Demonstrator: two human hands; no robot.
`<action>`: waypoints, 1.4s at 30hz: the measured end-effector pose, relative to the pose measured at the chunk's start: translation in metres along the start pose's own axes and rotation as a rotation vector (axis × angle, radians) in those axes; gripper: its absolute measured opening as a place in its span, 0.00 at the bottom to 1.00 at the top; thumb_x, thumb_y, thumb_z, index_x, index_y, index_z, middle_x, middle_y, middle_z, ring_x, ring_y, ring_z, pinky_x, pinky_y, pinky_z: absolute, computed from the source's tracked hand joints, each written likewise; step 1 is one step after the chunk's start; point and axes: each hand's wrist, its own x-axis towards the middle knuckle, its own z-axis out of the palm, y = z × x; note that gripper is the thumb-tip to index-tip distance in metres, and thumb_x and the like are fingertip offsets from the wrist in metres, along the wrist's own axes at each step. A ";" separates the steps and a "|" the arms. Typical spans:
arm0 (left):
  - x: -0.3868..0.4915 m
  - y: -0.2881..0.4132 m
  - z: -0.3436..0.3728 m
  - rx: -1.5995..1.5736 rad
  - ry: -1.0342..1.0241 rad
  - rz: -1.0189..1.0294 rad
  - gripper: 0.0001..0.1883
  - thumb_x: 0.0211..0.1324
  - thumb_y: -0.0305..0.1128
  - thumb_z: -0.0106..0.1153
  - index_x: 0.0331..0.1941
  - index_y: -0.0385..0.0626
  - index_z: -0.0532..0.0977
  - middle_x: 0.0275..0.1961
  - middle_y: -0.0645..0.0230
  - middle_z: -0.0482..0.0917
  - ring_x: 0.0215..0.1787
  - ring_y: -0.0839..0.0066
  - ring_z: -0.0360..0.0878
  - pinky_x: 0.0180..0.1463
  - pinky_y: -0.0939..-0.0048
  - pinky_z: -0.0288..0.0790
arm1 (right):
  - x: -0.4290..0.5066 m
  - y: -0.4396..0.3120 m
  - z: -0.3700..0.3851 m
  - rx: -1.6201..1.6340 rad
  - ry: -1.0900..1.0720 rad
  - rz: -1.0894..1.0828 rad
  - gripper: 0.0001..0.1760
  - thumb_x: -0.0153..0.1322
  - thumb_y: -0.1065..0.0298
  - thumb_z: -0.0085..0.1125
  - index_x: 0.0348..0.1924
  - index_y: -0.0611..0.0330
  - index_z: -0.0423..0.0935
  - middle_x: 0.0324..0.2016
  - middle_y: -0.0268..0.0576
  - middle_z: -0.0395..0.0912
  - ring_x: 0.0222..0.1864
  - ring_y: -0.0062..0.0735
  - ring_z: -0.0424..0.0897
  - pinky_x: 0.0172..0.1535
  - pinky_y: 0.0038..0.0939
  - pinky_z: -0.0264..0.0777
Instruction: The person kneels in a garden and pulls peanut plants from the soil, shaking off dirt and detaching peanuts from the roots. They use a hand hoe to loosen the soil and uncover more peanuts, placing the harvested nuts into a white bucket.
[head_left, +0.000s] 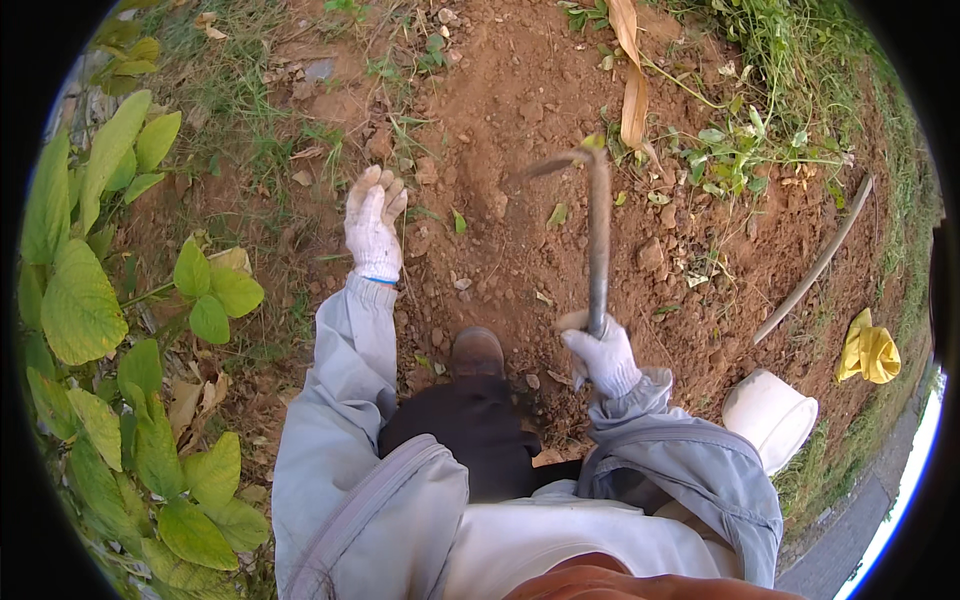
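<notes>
My right hand (609, 364), in a white knitted glove, grips the lower end of a short-handled tool (598, 240). Its shaft points away from me, and a curved, sickle-like head bends left at the far end, blurred, above the reddish soil (480, 247). To the left, my gloved left hand (375, 229) is held out over the ground with nothing visible in it. Its fingers are slightly bent and their tips look soiled. One brown shoe (478, 351) shows on the soil between my arms.
Broad-leaved green plants (82, 300) crowd the left side. A dry corn-like leaf (631, 82) lies beyond the tool, near tangled green vines (787, 82). On the right are a curved stick (817, 262), a tipped white bucket (769, 416), a yellow bag (866, 352) and a paved strip (840, 544).
</notes>
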 end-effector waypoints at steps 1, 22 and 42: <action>0.011 -0.005 0.016 0.017 -0.028 0.006 0.19 0.70 0.29 0.55 0.62 0.42 0.74 0.56 0.61 0.82 0.55 0.63 0.83 0.57 0.61 0.80 | 0.014 -0.027 0.002 0.036 0.031 -0.139 0.12 0.71 0.70 0.63 0.45 0.66 0.79 0.21 0.34 0.75 0.13 0.21 0.69 0.17 0.25 0.67; 0.203 -0.028 -0.003 1.673 0.131 0.693 0.28 0.62 0.40 0.61 0.64 0.47 0.70 0.68 0.52 0.69 0.70 0.49 0.65 0.73 0.50 0.60 | 0.097 -0.092 0.030 0.044 0.090 -0.104 0.13 0.72 0.69 0.62 0.48 0.64 0.77 0.21 0.35 0.75 0.14 0.22 0.74 0.15 0.24 0.70; 0.202 -0.016 0.001 1.671 0.083 0.578 0.34 0.60 0.32 0.62 0.70 0.46 0.65 0.73 0.49 0.63 0.74 0.46 0.59 0.76 0.50 0.55 | 0.165 -0.192 0.089 -0.062 0.156 -0.101 0.14 0.72 0.66 0.61 0.48 0.63 0.79 0.26 0.37 0.78 0.15 0.21 0.75 0.18 0.26 0.73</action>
